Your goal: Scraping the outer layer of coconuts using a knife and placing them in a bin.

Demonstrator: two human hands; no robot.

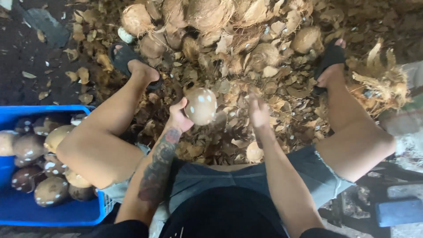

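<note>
My left hand (179,117) grips a husked, round brown coconut (201,105) with white spots, held up between my knees. My right hand (258,111) is just to the right of it, fingers apart and slightly blurred, holding nothing that I can see. Below both hands lies a thick layer of husk scraps (246,83). I sit with legs spread, my feet in black sandals (123,57) at either side of the pile.
A heap of unhusked fibrous coconuts (207,17) lies ahead. A blue plastic crate (26,211) at my left holds several husked coconuts (50,190). One small husked coconut (254,152) lies near my lap. Dark bare ground (31,57) is at upper left.
</note>
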